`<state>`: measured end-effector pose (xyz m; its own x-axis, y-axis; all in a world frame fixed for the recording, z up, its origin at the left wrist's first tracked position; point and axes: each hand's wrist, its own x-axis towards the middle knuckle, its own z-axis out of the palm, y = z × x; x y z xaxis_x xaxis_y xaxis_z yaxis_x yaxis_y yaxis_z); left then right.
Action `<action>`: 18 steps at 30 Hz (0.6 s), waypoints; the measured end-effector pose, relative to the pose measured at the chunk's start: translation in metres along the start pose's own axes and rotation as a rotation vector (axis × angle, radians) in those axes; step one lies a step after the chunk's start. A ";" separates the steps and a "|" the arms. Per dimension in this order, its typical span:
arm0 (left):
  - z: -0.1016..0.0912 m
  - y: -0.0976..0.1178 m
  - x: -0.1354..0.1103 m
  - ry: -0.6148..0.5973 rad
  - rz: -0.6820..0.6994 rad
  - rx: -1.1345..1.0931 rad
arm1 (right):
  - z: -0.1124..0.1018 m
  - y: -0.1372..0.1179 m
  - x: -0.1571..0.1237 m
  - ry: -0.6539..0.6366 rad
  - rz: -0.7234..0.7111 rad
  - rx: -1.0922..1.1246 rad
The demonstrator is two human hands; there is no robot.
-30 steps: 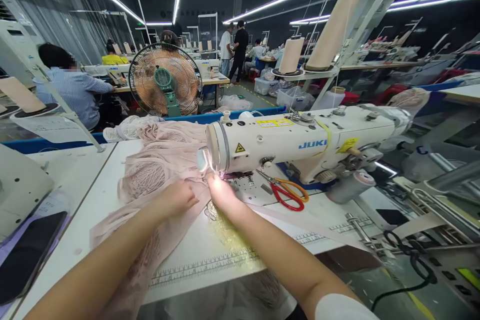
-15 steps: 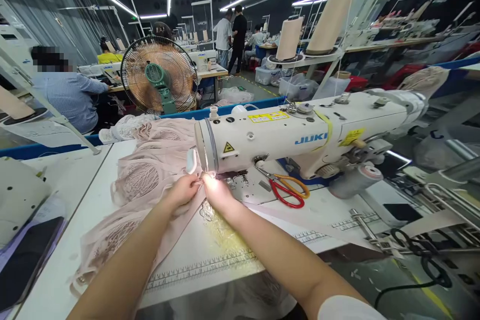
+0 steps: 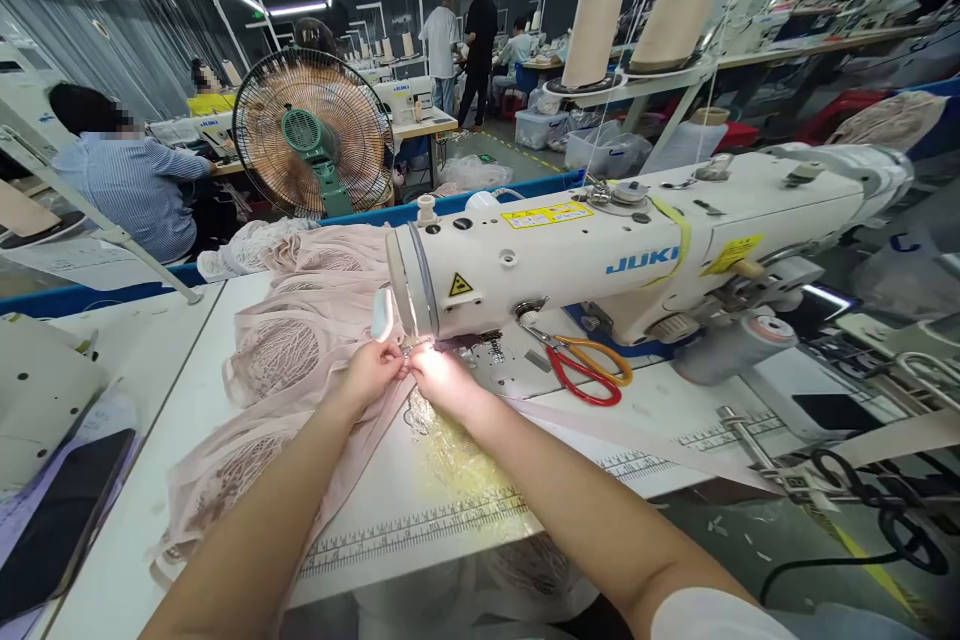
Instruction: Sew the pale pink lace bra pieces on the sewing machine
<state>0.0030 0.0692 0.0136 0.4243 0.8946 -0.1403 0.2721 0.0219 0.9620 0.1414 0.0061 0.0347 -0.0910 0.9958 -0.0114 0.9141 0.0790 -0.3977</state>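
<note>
A white JUKI sewing machine (image 3: 600, 255) stands on the white table (image 3: 150, 480). Pale pink lace fabric (image 3: 300, 350) is piled to its left and trails toward me. My left hand (image 3: 373, 372) pinches the fabric just left of the needle area. Right beside it, my right hand (image 3: 441, 378) is lit by the machine's lamp, its fingers closed on the fabric under the machine head. The two hands nearly touch. The needle itself is hidden behind them.
Red and orange-handled scissors (image 3: 589, 370) lie on the machine bed. A dark phone (image 3: 60, 520) lies at the left table edge. An orange fan (image 3: 313, 135) stands behind. Thread cones (image 3: 592, 35) sit above. Other people sit and stand at further tables.
My left hand has slid right along the fabric until it meets my right hand at the needle. The view has shifted slightly, and the fabric is drawn more toward the machine.
</note>
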 end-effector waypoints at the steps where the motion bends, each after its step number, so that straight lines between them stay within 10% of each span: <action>1: 0.001 -0.001 0.000 0.014 0.006 0.001 | 0.000 0.001 0.000 -0.005 -0.005 0.001; 18: 0.006 0.006 -0.005 -0.033 0.053 0.023 | 0.006 -0.003 0.005 0.040 0.062 -0.058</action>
<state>0.0080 0.0618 0.0189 0.4671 0.8788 -0.0976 0.2685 -0.0358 0.9626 0.1358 0.0103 0.0301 -0.0186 0.9998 0.0027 0.9391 0.0184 -0.3431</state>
